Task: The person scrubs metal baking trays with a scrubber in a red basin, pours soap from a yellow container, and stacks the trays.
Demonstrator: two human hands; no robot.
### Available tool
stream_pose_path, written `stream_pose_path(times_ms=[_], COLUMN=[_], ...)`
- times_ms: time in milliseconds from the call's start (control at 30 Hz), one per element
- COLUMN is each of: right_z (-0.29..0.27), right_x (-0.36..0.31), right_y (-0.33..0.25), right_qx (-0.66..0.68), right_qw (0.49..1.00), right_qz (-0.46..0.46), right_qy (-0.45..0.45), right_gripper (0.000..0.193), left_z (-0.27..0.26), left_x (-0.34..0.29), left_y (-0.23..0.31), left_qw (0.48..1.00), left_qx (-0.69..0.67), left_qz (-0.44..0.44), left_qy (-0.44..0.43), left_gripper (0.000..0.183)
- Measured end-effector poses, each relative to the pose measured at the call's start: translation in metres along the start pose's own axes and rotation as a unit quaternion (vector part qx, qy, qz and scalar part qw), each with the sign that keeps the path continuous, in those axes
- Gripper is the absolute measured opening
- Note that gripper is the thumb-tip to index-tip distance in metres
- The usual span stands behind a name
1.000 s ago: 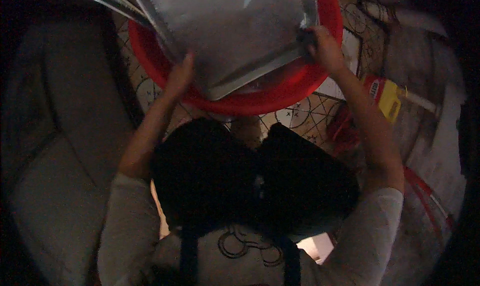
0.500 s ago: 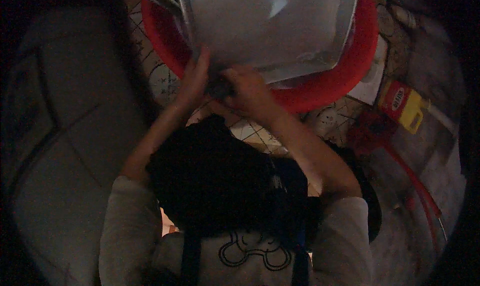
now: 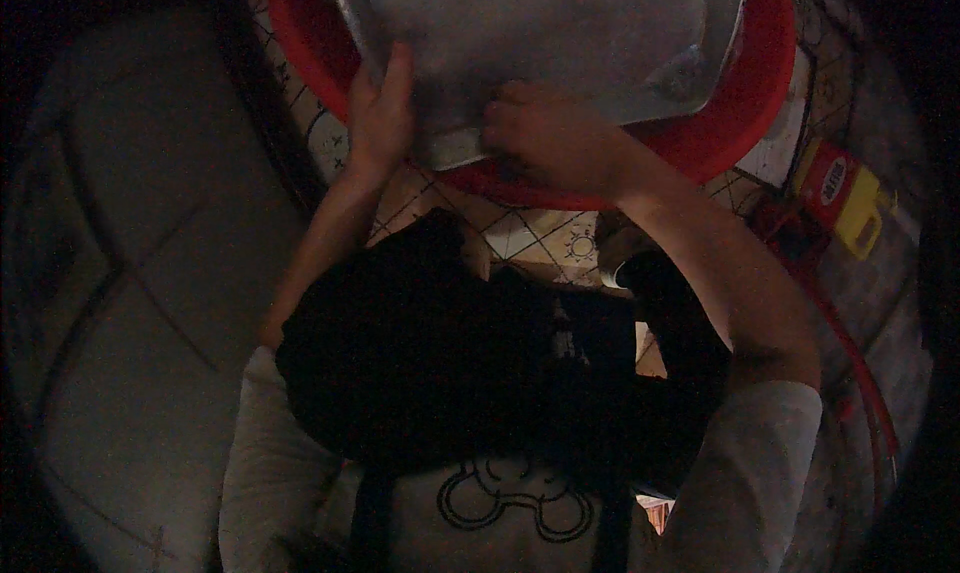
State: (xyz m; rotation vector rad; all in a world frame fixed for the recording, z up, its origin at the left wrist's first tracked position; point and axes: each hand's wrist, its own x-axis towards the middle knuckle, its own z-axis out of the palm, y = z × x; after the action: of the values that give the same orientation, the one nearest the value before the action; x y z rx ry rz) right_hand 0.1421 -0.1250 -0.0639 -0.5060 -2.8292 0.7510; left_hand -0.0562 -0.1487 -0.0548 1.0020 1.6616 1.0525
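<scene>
A large grey metal tray (image 3: 560, 48) with rounded corners and a raised rim leans over a red plastic basin (image 3: 740, 123). My left hand (image 3: 382, 113) grips the near left corner of the tray, thumb up along its rim. My right hand (image 3: 550, 138) lies on the tray's face close to the near edge, its fingers curled. Something dark shows under the right fingers, but the dim light and blur hide what it is.
Patterned tiles (image 3: 520, 235) cover the floor below the basin. To the right stand a red and yellow container (image 3: 845, 198) and a red hose-like length (image 3: 855, 358). A large grey surface (image 3: 150, 273) fills the left side. My dark-clad knees (image 3: 400, 343) are close in front.
My right hand has moved right and up onto the tray's face, away from the left hand. The left hand has shifted slightly up and left; the tray sits somewhat higher in view.
</scene>
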Motion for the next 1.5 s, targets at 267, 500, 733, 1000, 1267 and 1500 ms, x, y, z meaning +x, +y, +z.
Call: stream_pose_path(times_ms=[267, 500, 733, 1000, 1267, 1500], right_z=[0.042, 0.005, 0.053, 0.009, 0.032, 0.024], right_x=[0.040, -0.002, 0.054, -0.075, -0.046, 0.018], right_y=[-0.051, -0.006, -0.055, 0.036, 0.011, -0.028], right_qx=[0.116, 0.124, 0.122, 0.084, 0.069, 0.178], right_qw=[0.966, 0.985, 0.949, 0.949, 0.885, 0.901], right_qz=[0.225, 0.116, 0.289, 0.305, 0.448, 0.394], right_qy=[0.044, -0.021, 0.041, -0.010, -0.104, 0.033], right_gripper=[0.042, 0.038, 0.039, 0.042, 0.043, 0.039], left_z=[0.006, 0.001, -0.010, -0.043, -0.111, -0.060], left_x=[-0.009, -0.007, -0.001, 0.015, 0.024, -0.051], left_y=[0.004, -0.004, -0.037, 0.004, 0.042, -0.063], left_qw=[0.995, 0.999, 0.989, 0.989, 0.952, 0.980], left_qx=[-0.002, 0.000, 0.145, 0.069, 0.248, -0.135], left_qz=[-0.091, -0.034, 0.006, -0.086, -0.068, 0.057], left_qy=[0.037, 0.016, -0.034, 0.096, 0.168, 0.136], left_gripper=[0.047, 0.047, 0.047, 0.046, 0.040, 0.034])
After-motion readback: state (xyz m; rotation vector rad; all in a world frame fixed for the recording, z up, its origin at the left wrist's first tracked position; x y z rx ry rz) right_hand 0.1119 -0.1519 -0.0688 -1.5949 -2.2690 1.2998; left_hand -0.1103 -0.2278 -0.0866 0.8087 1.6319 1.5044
